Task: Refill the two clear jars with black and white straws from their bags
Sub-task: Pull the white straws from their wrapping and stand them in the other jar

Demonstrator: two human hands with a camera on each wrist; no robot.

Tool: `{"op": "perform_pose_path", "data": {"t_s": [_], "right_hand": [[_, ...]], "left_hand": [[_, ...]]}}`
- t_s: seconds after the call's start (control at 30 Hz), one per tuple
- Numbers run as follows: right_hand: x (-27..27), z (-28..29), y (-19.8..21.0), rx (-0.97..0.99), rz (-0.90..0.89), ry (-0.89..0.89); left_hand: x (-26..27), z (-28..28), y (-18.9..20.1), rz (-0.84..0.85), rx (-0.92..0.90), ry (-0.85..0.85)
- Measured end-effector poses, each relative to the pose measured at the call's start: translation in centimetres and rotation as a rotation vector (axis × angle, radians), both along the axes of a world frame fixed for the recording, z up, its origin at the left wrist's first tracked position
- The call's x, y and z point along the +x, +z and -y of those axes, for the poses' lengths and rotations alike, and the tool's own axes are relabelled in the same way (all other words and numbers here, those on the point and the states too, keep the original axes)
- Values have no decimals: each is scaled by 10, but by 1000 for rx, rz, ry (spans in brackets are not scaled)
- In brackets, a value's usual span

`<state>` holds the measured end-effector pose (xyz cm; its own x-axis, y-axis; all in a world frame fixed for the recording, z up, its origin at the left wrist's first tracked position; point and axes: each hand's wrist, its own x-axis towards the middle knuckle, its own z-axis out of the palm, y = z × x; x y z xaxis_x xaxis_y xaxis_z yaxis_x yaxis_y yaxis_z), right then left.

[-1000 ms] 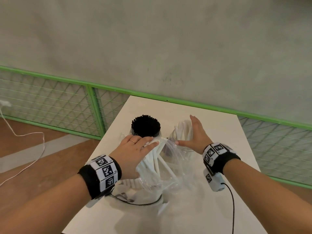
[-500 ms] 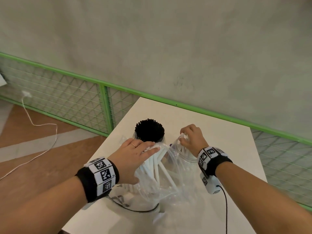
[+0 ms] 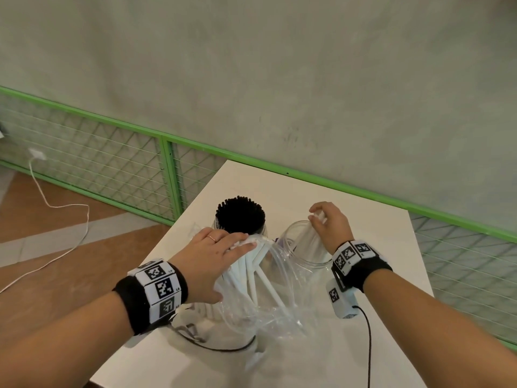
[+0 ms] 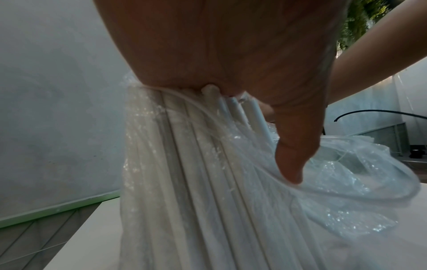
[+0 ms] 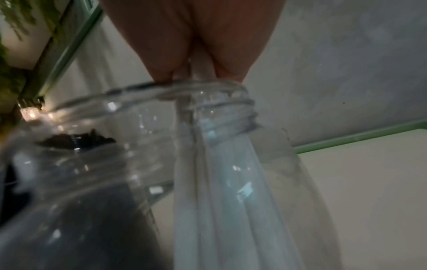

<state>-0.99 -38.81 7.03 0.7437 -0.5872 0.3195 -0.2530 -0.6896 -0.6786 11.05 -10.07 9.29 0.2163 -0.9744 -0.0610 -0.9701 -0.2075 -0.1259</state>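
On the white table (image 3: 377,219) a clear jar (image 3: 223,222) packed with black straws (image 3: 240,217) stands at the left. Beside it is a second clear jar (image 3: 302,256) (image 5: 208,95). My right hand (image 3: 328,222) (image 5: 208,45) pinches a bunch of white straws (image 3: 310,239) (image 5: 219,182) at their tops; they reach down into this jar. Nearer me, a clear plastic bag (image 3: 265,312) (image 4: 346,182) stands with more white straws (image 3: 251,264) (image 4: 196,164) inside. My left hand (image 3: 212,247) (image 4: 231,54) lies flat on their upper ends, with its thumb down the bag's side.
A black cable (image 3: 218,348) curls on the table under the bag. The table's left edge (image 3: 179,233) drops to a wooden floor with a white cord (image 3: 64,219). A green mesh fence (image 3: 112,163) and a grey wall run behind.
My right hand went from flat against the straws in the right jar to curled round their tops and drew them to the jar's far right. My left hand stayed on the bagged straws.
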Motion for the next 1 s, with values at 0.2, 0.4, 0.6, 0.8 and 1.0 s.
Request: {"op": "perform_pose_path", "data": {"t_s": [0.2,0.4,0.6,0.8,1.0], "right_hand": [[1,2,2,-19,-37,-6],[1,8,5,-108,-112,-10],[0,6,8,-106,-170,-48],[-16,-14,39,-132,-76,-90],[-60,-91,60,-113,43,228]], "left_hand": [[0,0,0,20,-6,-2],[1,0,-1,17,-6,-4],[1,0,-2,10,-17,-1],[0,1,-1,31,9,3],[-2,2,0,22,-6,9]]}}
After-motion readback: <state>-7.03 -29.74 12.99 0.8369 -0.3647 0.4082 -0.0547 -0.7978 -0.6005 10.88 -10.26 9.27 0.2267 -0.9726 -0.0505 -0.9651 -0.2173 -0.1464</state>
